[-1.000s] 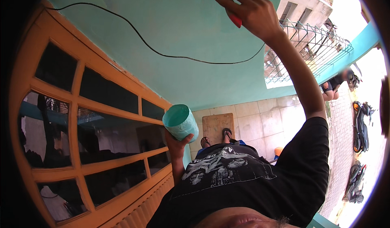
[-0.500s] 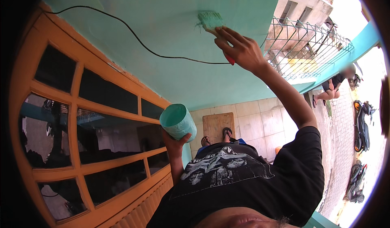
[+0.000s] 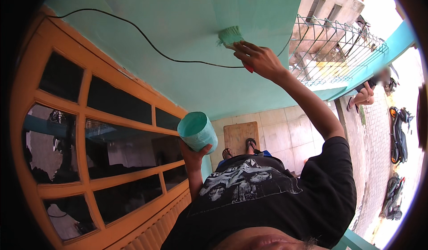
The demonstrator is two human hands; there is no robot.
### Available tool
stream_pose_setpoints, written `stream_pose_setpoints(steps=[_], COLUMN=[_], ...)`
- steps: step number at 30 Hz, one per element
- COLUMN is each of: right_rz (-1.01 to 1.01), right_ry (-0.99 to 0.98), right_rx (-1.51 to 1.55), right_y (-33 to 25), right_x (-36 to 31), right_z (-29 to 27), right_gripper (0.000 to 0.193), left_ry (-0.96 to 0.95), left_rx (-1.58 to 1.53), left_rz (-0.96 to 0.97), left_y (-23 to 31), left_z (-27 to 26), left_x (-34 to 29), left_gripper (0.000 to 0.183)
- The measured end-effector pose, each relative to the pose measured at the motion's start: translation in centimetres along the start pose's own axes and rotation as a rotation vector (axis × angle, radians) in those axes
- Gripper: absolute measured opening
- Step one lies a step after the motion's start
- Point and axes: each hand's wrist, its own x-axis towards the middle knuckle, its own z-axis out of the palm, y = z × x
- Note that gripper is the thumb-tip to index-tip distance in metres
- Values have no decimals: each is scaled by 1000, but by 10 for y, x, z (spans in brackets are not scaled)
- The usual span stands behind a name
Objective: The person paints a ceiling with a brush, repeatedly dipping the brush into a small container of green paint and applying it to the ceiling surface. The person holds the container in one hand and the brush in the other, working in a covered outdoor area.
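Note:
My right hand (image 3: 261, 62) is closed on a paintbrush (image 3: 230, 37), whose wide bristles are coated in green paint. The bristles rest against the turquoise wall (image 3: 178, 36), just above a dark cable (image 3: 156, 49) that runs across it. Part of a red handle shows below my fingers. Down by my waist, on the left, my left hand (image 3: 195, 155) grips a paint-smeared turquoise pot (image 3: 199, 136) from below, its round mouth facing up. Paint coats the inside of the pot; how full it is I cannot tell.
An orange-framed door with dark glass panes (image 3: 118, 98) stands close on my left. My feet are on a wooden board (image 3: 240, 134) over pale tiles (image 3: 283, 136). To the right are a metal grille (image 3: 334, 49), a seated person (image 3: 368, 89) and parked motorbikes (image 3: 399, 134).
The brush and my right hand have moved down the wall, closer to the cable. My left hand still holds the pot in nearly the same place.

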Motion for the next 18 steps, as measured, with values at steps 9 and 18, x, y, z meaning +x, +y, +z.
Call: stream_pose_setpoints(steps=[9, 18], right_rz=[148, 96], right_ry=[-175, -21], right_rx=[388, 128], right_y=[59, 53], right_x=[104, 174], right_z=[-74, -196], right_gripper=[19, 18], left_ry=[-56, -30], left_rx=[71, -47], left_rz=[2, 0], left_y=[16, 3], left_z=[6, 3], left_x=[7, 0], left_gripper=[95, 96])
